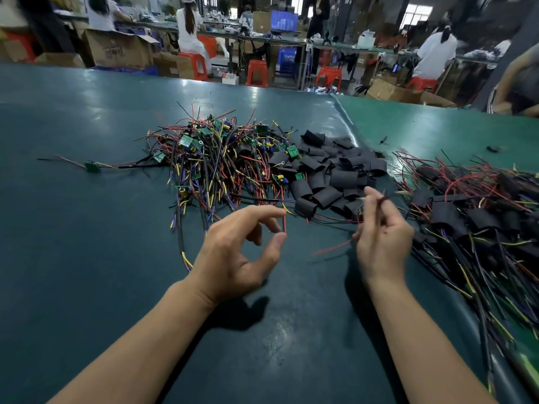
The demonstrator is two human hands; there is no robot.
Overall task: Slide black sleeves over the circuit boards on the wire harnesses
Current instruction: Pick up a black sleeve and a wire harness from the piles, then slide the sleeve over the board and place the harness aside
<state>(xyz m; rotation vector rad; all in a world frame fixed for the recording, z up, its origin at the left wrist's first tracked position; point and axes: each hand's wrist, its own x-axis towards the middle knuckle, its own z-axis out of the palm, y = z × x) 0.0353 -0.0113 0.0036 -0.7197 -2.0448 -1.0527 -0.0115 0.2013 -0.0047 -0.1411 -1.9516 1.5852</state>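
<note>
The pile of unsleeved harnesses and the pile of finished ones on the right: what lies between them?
In the head view, a heap of loose black sleeves lies between the unsleeved harnesses and the finished harnesses.

Overhead light puts soft glare on the green table point(87, 199); dark shadows lie beneath both wrists; right hand point(382, 237) motion-blurred; edges bow, wide-angle; background beyond the hands soft
</note>
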